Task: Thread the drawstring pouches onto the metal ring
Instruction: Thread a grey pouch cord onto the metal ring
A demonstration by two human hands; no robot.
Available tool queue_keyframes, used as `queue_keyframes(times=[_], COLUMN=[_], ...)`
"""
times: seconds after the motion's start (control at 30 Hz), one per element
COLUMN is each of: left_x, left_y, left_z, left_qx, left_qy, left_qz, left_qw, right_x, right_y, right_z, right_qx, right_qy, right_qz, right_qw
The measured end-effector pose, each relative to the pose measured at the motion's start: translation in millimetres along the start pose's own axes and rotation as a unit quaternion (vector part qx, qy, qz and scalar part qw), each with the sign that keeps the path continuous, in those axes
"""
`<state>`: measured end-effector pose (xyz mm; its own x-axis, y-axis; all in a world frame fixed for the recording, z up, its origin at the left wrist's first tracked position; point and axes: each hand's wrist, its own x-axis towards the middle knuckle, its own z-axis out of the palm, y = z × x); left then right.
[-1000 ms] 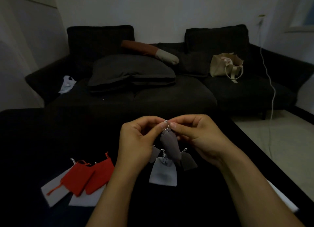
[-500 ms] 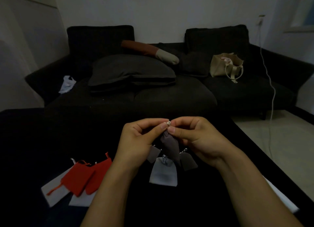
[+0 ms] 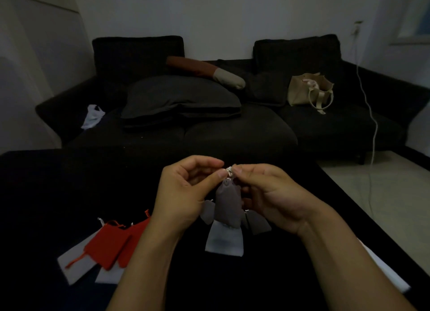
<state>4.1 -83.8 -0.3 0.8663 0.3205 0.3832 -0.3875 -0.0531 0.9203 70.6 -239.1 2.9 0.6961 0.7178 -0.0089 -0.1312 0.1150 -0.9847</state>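
Both hands meet above the black table (image 3: 46, 194). My left hand (image 3: 183, 199) and my right hand (image 3: 270, 196) pinch a small metal ring (image 3: 229, 170) between thumbs and forefingers. A grey-brown drawstring pouch (image 3: 226, 203) hangs from the ring between the hands. Under it on the table lie a light grey pouch (image 3: 224, 241) and two darker grey pouches (image 3: 258, 223), partly hidden. Two red pouches (image 3: 109, 243) and white pouches (image 3: 72, 266) lie at the lower left.
A dark sofa (image 3: 232, 134) stands behind the table with cushions, a beige tote bag (image 3: 309, 89) and a white cloth (image 3: 93, 115). A white cable (image 3: 372, 124) hangs at the right. A white sheet (image 3: 384, 271) lies at the table's right edge.
The hands stay together at the ring with small finger shifts. The hanging pouch has swung slightly and sits a little higher between the hands.
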Motion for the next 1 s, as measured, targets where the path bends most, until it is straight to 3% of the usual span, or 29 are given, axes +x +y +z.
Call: queue_keyframes(times=[0.3, 0.57, 0.8, 1.0], left_x=[0, -1, 1, 2], left_y=[-1, 6, 2, -7], left_z=[-1, -6, 0, 4], left_qx=[0.052, 0.234, 0.312, 0.320], left_qy=[-0.013, -0.062, -0.047, 0.006], left_qz=[0.027, 0.104, 0.235, 0.260], left_qw=[0.998, 0.965, 0.919, 0.911], right_x=[4, 4, 10, 11], right_y=[-2, -2, -4, -2], right_z=[8, 9, 5, 7], right_qx=[-0.030, 0.000, 0.131, 0.192], right_qy=[0.051, 0.078, 0.135, 0.148], right_qz=[0.013, 0.069, 0.167, 0.165], right_qw=[0.998, 0.995, 0.968, 0.956])
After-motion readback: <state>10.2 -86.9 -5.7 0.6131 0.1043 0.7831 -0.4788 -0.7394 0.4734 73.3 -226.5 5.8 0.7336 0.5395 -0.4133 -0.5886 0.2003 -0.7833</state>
